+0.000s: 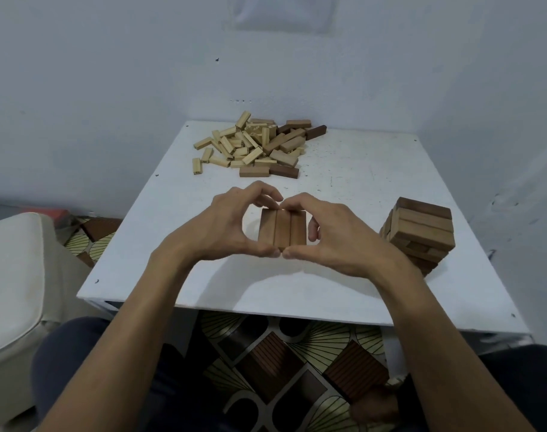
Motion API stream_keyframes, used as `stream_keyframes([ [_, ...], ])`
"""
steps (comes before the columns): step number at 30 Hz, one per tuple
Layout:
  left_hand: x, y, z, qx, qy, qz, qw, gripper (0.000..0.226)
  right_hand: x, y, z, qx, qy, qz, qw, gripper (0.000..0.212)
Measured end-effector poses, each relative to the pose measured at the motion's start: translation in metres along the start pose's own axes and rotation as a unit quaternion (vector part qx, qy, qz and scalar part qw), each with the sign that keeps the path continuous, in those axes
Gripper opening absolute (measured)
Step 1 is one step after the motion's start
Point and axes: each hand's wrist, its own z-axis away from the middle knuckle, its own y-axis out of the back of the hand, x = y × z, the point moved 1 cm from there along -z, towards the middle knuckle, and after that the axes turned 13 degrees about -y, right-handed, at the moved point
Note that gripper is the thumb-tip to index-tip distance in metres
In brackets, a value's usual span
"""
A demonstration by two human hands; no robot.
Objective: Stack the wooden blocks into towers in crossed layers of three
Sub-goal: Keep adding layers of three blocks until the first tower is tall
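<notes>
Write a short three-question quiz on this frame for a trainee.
1. True or false: the layer between the left hand and right hand holds four blocks.
2. The tower stands: A) left of the layer; B) right of the layer; C) on the layer.
3. Fill in: the loose pile lies toward the ___ edge of the table.
Key: 1 false, three blocks; 2 B; 3 far.

Left grip and right grip pinch block row, thumbs touching.
</notes>
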Motion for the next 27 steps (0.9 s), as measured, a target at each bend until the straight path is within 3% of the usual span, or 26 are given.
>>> stream_keyframes([
  [13,0.083,-0.018,-0.071,-0.008,-0.105,0.045,0.993,0.078,0.028,0.089,0.066,0.069,-0.060,0.022,0.996,0.068],
  [27,0.111,-0.061,-0.130,-0.057,-0.105,0.058,0.991,0.078,0.092,0.127,0.079,0.081,-0.133,0.046,0.987,0.078],
])
